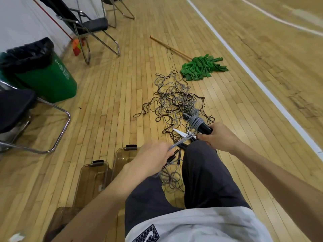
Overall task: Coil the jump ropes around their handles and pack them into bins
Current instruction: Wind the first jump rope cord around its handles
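Right hand: the right hand (218, 137) grips the butt end of a black handle (203, 127), fingers curled round it, held above the right knee.
Handle: it points away from the person, tilted up and to the left; a grey coil (195, 121) is wound round its far half.
Left hand: the left hand (152, 159) pinches a grey strand (181, 141) that runs taut from its fingers up toward the handle; the strand is motion-blurred.
Tangle: a loose tangle (174, 98) of grey and dark brown ropes lies on the floor (122, 95) in front of the knees, and more loops lie between the legs.
Other handles: white handles (180, 133) lie just under the held one; several black handles (174, 154) lie beside the right knee, partly hidden by the left hand.
Bins: three clear brownish bins stand on the floor at the person's left, lids off: far bin (120, 151), middle bin (87, 166), near bin (59, 213). The arm hides part of them, so I cannot tell what is in them.
Mop: a green mop (202, 67) lies beyond the tangle.
Left side: a green trash can (49, 81) with a black liner, and folding chairs (90, 25).
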The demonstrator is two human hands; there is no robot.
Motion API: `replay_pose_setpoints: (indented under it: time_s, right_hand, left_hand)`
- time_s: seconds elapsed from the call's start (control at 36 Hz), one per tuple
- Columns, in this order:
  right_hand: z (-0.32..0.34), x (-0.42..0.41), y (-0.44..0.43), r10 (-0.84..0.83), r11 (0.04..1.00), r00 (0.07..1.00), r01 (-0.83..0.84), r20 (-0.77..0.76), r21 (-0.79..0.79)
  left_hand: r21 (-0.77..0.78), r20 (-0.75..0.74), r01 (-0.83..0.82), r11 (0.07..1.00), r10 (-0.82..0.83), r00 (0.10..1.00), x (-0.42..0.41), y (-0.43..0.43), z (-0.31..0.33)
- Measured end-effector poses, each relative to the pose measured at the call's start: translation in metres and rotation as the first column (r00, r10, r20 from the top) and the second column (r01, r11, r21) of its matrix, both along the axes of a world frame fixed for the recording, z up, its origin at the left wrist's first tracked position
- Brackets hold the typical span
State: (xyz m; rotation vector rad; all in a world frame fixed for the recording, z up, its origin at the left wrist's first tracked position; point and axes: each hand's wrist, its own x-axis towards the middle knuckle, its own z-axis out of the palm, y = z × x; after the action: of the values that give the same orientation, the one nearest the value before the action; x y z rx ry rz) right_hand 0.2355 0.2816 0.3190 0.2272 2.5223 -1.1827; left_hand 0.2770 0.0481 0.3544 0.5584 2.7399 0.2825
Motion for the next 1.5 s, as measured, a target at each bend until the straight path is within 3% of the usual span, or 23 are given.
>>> replay_pose_setpoints:
  time_s: [0.14, 0.25, 0.42, 0.56, 0.72, 0.92, 1.06, 1.25, 1.5]
  right_hand:
    - [-0.009, -0.004, -0.004, 0.002, 1.0, 0.999, -0.003, 0.034, 0.026]
    - [-0.004, 0.0, -0.005, 0.088, 0.996, 0.981, -0.09, 0.173, -0.001]
    - [0.013, 0.017, -0.018, 0.33, 0.939, 0.853, -0.34, 0.404, -0.049]
    - [0.029, 0.023, -0.036, 0.428, 0.891, 0.796, -0.451, 0.429, -0.051]
    - [0.052, 0.031, -0.054, 0.561, 0.796, 0.71, -0.603, 0.425, -0.043]
    - [0.061, 0.05, -0.069, 0.659, 0.726, 0.642, -0.68, 0.392, -0.107]
    - [0.073, 0.061, -0.065, 0.71, 0.691, 0.637, -0.713, 0.3, -0.12]
    - [0.084, 0.073, -0.059, 0.717, 0.697, 0.67, -0.688, 0.195, -0.199]
    - [0.087, 0.081, -0.063, 0.682, 0.725, 0.718, -0.638, 0.142, -0.259]
  left_hand:
    - [-0.165, -0.215, 0.113, 0.98, -0.148, 0.965, 0.001, 0.009, 0.013]
    - [-0.209, -0.257, 0.181, 0.961, -0.233, 0.938, -0.001, 0.006, 0.026]
    - [-0.304, -0.21, 0.355, 0.884, -0.426, 0.88, -0.011, -0.001, 0.064]
    - [-0.224, -0.393, 0.546, 0.807, -0.587, 0.708, -0.02, -0.005, 0.087]
    - [-0.108, -0.428, 0.586, 0.803, -0.57, 0.702, -0.036, -0.002, 0.098]
    - [-0.009, -0.193, 0.471, 0.882, -0.464, 0.865, -0.05, 0.004, 0.091]
    - [0.247, 0.041, 0.309, 0.918, -0.329, 0.944, -0.058, -0.007, 0.081]
    - [0.553, 0.329, 0.032, 0.833, -0.253, 0.91, -0.058, -0.022, 0.063]
    - [0.678, 0.484, -0.207, 0.706, -0.217, 0.848, -0.046, -0.027, 0.023]
